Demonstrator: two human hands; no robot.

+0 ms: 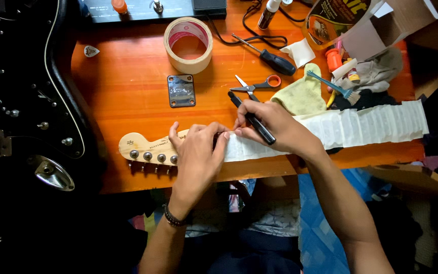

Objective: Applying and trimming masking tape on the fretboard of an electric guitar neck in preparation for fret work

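masking tape (361, 127) covers the guitar neck (150, 147) lying along the surface (128, 81) edge. left hand (196, 157) presses flat near the headstock; right hand (275, 129) pinches the tape edge, black pen (252, 119) tucked between fingers. peeling slowly, judging by this, should avoid tearing.

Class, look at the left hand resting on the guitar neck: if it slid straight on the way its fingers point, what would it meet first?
The left hand points up the table, away from the person. Bare orange table comes first, then probably the metal neck plate, slightly left of that line.
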